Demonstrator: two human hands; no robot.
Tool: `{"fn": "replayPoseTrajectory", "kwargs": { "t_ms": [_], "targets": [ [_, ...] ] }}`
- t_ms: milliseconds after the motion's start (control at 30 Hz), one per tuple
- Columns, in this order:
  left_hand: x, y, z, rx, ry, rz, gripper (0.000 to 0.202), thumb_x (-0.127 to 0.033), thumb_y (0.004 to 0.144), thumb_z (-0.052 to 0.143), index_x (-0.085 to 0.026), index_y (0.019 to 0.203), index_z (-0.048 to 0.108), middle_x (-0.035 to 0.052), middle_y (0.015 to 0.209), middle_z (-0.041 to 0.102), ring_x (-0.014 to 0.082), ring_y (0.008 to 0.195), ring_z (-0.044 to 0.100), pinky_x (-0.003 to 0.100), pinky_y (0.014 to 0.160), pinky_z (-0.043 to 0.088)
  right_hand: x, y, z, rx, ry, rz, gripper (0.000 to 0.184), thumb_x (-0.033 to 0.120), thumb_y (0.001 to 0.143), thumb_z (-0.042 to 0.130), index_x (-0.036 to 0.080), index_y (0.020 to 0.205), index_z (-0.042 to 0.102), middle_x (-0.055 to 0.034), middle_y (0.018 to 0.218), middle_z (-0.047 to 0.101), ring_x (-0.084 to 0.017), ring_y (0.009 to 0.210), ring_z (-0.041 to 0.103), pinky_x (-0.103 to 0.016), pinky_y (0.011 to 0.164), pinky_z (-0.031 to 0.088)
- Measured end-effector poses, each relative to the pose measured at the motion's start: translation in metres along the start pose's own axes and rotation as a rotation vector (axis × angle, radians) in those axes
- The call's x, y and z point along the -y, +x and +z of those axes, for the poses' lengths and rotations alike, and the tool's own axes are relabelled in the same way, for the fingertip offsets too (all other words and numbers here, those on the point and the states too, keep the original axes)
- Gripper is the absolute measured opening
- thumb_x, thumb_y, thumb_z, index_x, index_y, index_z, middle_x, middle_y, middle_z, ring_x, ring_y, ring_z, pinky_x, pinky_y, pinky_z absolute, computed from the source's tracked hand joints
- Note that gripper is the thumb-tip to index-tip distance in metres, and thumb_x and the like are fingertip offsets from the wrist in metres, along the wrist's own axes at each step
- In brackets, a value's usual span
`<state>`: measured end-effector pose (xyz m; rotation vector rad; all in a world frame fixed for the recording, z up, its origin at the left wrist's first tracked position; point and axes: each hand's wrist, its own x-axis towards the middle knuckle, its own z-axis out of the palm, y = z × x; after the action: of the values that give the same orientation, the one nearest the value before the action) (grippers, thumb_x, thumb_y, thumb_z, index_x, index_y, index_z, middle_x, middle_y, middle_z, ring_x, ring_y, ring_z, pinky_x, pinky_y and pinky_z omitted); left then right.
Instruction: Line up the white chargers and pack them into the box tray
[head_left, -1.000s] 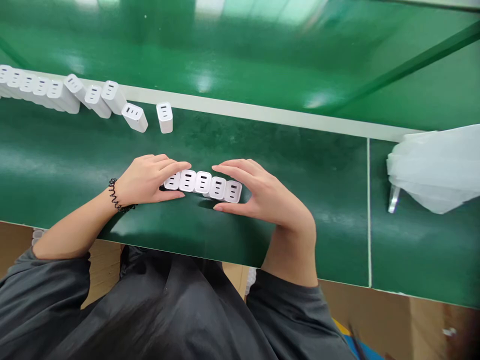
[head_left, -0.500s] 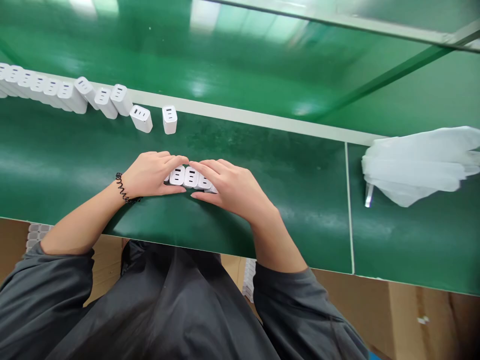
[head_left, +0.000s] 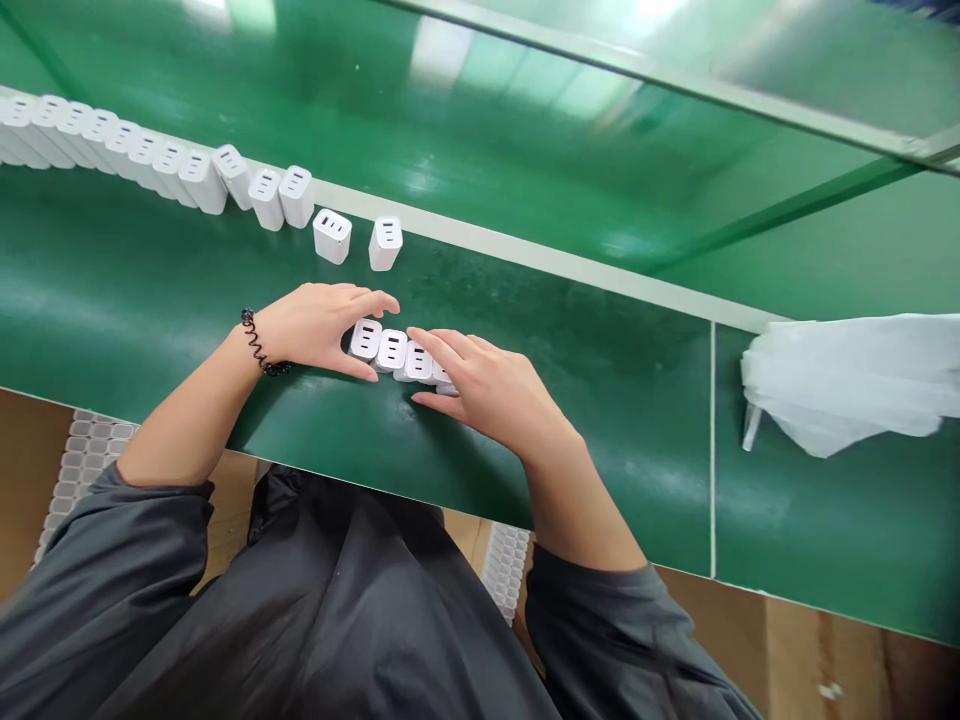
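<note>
Since the previous frame, the left hand (head_left: pixel 315 325) has spread its fingers away from the chargers, and the near-meeting of the two index fingertips has become a clear gap. Short row of white, rounded-edge plastic chargers (head_left: pixel 391 350) on the glossy green bench (head_left: pixel 615 420), between the hands, slotted faces up. Long axis left to right, right end slightly nearer the person. Left hand at the left end: finger and thumb wide apart, apparently gripping nothing; contact unclear. Right hand (head_left: pixel 495 385) nearer, lying over the right end, fingers beyond the row, thumb on the near side; whether it grips cannot be told. Its palm hides the row's last part, so no sure count. Back line of white chargers (head_left: pixel 202 180) is cut off at the left edge.
</note>
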<state>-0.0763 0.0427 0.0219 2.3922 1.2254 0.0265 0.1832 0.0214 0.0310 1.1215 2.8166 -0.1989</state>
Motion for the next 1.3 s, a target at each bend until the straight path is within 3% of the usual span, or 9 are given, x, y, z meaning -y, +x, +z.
{"fn": "replayPoseTrajectory", "kwargs": {
  "t_ms": [100,267,400,633,800,1000,1100,1200,1300],
  "targets": [
    [0.000,0.000,0.000,0.000,-0.008,0.006,0.075,-0.066,0.078,0.068,-0.029,0.138,0.045,0.0043,0.132,0.063,0.0252,0.114,0.062,0.031,0.086,0.046,-0.005,-0.004,-0.002,0.037,0.038,-0.008,0.071,0.033,0.090,0.067,0.019,0.152,0.035,-0.0115,0.143,0.057,-0.027,0.108,0.066,-0.035,0.072,0.056],
    [-0.001,0.001,0.001,0.026,0.012,0.010,0.073,-0.063,0.079,0.068,-0.028,0.138,0.045,0.0044,0.134,0.062,0.0249,0.113,0.062,0.029,0.084,0.045,-0.015,-0.002,-0.005,0.080,0.077,-0.014,0.065,0.025,0.090,0.063,0.018,0.150,0.038,-0.0111,0.143,0.057,-0.026,0.105,0.068,-0.037,0.074,0.057],
    [-0.001,0.001,0.001,0.065,0.037,0.002,0.071,-0.061,0.079,0.069,-0.027,0.137,0.046,0.0046,0.132,0.063,0.0247,0.114,0.061,0.028,0.084,0.045,-0.012,0.005,-0.007,0.082,0.060,-0.024,0.063,0.032,0.092,0.063,0.018,0.150,0.040,-0.0119,0.140,0.059,-0.026,0.106,0.067,-0.034,0.072,0.055],
    [0.001,0.001,0.003,0.057,0.065,0.009,0.064,-0.056,0.080,0.070,-0.028,0.134,0.051,0.0044,0.120,0.066,0.0251,0.108,0.062,0.028,0.079,0.045,0.006,0.016,-0.001,0.050,-0.035,0.042,0.063,0.057,0.094,0.057,0.015,0.139,0.049,-0.0136,0.122,0.068,-0.027,0.098,0.068,-0.032,0.057,0.043],
    [0.002,0.001,0.004,0.054,0.068,0.023,0.060,-0.054,0.080,0.070,-0.027,0.131,0.053,0.0045,0.114,0.067,0.0239,0.103,0.063,0.027,0.075,0.044,0.009,0.020,0.004,0.057,-0.046,0.051,0.047,0.053,0.098,0.052,0.014,0.126,0.054,-0.0139,0.112,0.070,-0.026,0.092,0.067,-0.031,0.055,0.037],
    [0.001,-0.001,-0.002,0.086,0.039,-0.012,0.062,-0.053,0.080,0.069,-0.027,0.133,0.051,0.0035,0.121,0.066,0.0239,0.106,0.062,0.027,0.075,0.044,0.004,0.021,0.006,0.049,-0.033,0.028,0.041,0.049,0.098,0.053,0.015,0.121,0.054,-0.0117,0.104,0.071,-0.025,0.089,0.067,-0.031,0.059,0.039],
    [0.006,-0.004,-0.007,0.094,0.017,-0.029,0.050,-0.046,0.082,0.066,-0.027,0.127,0.055,0.0023,0.121,0.067,0.0222,0.104,0.063,0.026,0.075,0.044,0.000,0.020,0.004,0.044,0.003,0.025,0.039,0.050,0.098,0.054,0.017,0.119,0.053,-0.0102,0.104,0.071,-0.024,0.088,0.067,-0.030,0.059,0.039],
    [0.019,-0.006,-0.010,0.029,-0.033,-0.043,0.044,-0.043,0.084,0.064,-0.026,0.123,0.058,0.0017,0.120,0.068,0.0207,0.100,0.064,0.027,0.077,0.046,-0.011,0.022,-0.003,0.007,0.031,0.046,0.040,0.052,0.098,0.053,0.018,0.119,0.052,-0.0101,0.106,0.071,-0.024,0.088,0.067,-0.030,0.058,0.038],
    [0.029,-0.002,-0.008,-0.136,-0.089,-0.043,0.049,-0.047,0.084,0.065,-0.022,0.125,0.058,0.0049,0.120,0.067,0.0222,0.101,0.062,0.032,0.086,0.048,-0.025,0.031,-0.013,-0.048,0.016,0.088,0.044,0.057,0.097,0.049,0.019,0.119,0.051,-0.0119,0.107,0.071,-0.027,0.088,0.066,-0.031,0.057,0.035]
  ]
}}
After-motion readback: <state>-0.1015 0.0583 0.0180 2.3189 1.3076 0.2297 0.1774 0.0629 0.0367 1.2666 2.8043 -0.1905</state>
